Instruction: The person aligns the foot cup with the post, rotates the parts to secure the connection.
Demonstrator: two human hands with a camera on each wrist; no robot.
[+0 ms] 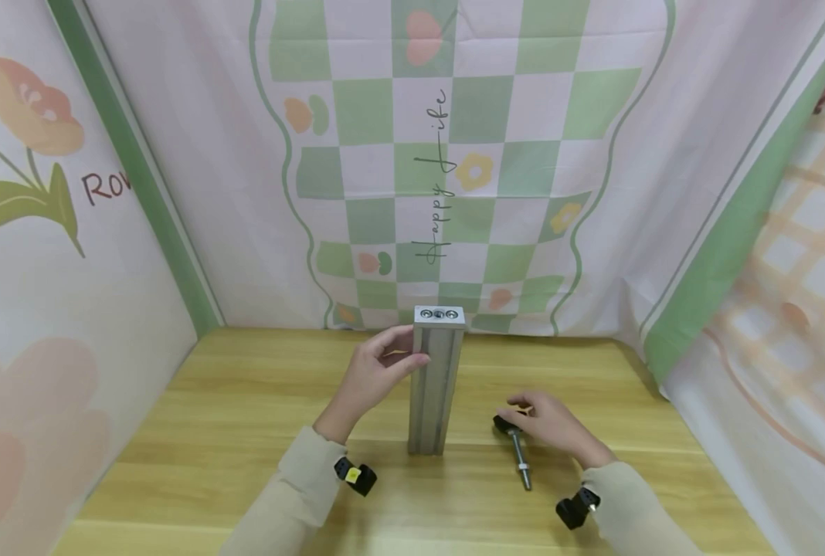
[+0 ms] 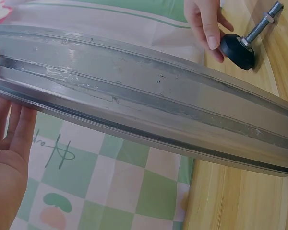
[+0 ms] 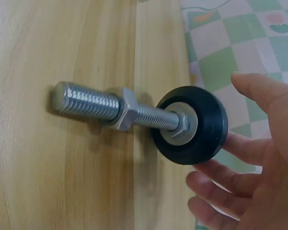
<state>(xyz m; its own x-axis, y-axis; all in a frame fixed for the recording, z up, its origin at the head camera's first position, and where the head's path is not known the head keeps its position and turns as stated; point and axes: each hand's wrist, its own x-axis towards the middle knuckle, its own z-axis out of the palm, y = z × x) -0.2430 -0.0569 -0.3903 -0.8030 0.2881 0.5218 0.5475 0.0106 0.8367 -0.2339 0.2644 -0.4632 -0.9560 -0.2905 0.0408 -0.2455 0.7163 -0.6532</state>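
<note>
The left hand (image 1: pixel 369 376) grips one metal bar (image 1: pixel 435 394). One black-based bolt (image 3: pixel 156 118) lies by the unclenched right hand (image 1: pixel 553 422), possibly touching.

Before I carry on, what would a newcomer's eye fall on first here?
Probably the tall silver metal profile standing upright on the light wooden table, gripped near its top by the left hand. Next, to its right in the head view, a steel threaded bolt with a round black foot, the right hand at that foot. Behind hangs a green-and-white checked cloth lettered "Happy Life".
</note>
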